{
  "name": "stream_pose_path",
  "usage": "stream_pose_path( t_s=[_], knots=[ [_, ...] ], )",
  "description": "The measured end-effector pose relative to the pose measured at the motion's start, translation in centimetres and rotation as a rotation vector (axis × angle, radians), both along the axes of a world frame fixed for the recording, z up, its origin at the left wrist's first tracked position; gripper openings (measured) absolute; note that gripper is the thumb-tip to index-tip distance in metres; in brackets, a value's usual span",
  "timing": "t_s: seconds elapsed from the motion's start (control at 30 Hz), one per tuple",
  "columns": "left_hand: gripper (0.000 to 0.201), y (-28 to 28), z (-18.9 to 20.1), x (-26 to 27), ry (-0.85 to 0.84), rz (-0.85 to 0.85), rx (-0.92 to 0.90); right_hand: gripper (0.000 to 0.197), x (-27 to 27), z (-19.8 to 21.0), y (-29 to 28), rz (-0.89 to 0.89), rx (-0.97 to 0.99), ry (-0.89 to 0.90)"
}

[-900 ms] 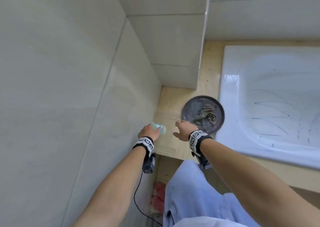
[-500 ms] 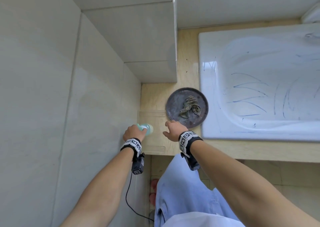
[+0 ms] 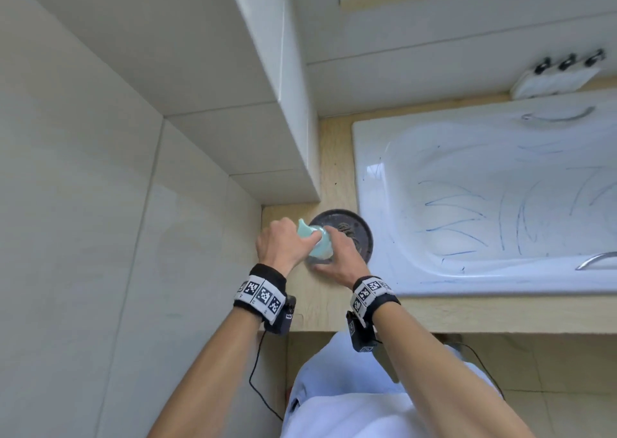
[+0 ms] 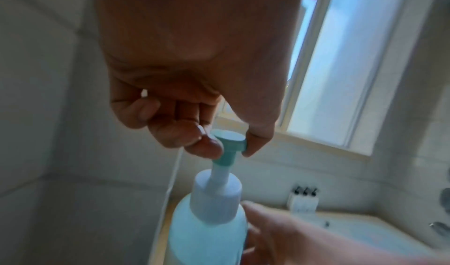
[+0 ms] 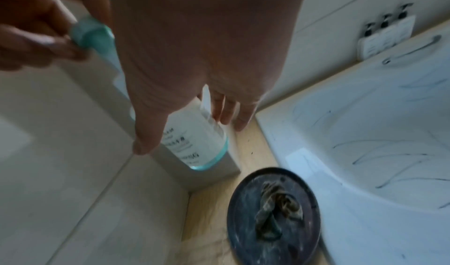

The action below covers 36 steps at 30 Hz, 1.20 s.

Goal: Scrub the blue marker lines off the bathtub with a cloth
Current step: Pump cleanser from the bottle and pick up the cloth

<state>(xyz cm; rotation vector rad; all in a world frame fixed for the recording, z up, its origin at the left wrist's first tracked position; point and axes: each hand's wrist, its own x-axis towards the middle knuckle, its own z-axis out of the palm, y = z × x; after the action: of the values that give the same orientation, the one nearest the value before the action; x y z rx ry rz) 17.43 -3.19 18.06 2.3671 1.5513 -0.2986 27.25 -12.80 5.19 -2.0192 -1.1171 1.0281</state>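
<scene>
A white bathtub (image 3: 417, 247) carries blue marker lines (image 3: 457, 200) across its inner wall and floor. Left of it, a crumpled brown cloth (image 5: 275, 211) lies on a dark round plate (image 5: 243, 201) on the wooden ledge. My left hand (image 4: 231, 144) pinches the teal pump head of a pale blue pump bottle (image 4: 209, 226) and holds it in the air above the plate's left rim. My right hand (image 5: 187, 134) has its thumb on one side of the bottle's body and its fingers on the other. In the head view both hands cover most of the bottle (image 3: 319, 240) and the cloth (image 3: 345, 227).
The wooden ledge (image 3: 467, 314) runs along the tub's near side. A tiled pillar (image 3: 293, 137) juts out behind the plate, with tiled wall on the left. Three small dark-capped bottles (image 3: 564, 70) sit at the tub's far corner. A metal grab handle (image 3: 597, 259) is on the near rim.
The left hand has lifted the pump bottle from the ledge's left corner and carried it right, over the plate. The right hand has come onto the bottle's body.
</scene>
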Motion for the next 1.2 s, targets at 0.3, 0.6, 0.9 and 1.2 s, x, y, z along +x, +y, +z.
stream_pose_path(
  t_s=[0.3,0.6,0.9,1.2],
  knots=[
    [0.055,-10.9,13.5,16.4,-0.337,-0.068,0.144,0.063,16.4,11.9,-9.1,-0.302,0.427,-0.062],
    [0.028,-19.5,12.4,27.8,-0.866,-0.039,-0.022,0.067,32.2,18.3,-19.3,-0.426,0.419,0.057],
    [0.083,-24.2,7.3,34.2,-0.823,-0.275,-0.412,0.053,38.1,22.8,-25.1,-0.310,0.310,0.159],
    [0.040,-29.0,5.3,36.8,-0.882,-0.300,-0.524,0.121,38.7,24.6,-30.4,-0.567,0.343,-0.069]
  ],
)
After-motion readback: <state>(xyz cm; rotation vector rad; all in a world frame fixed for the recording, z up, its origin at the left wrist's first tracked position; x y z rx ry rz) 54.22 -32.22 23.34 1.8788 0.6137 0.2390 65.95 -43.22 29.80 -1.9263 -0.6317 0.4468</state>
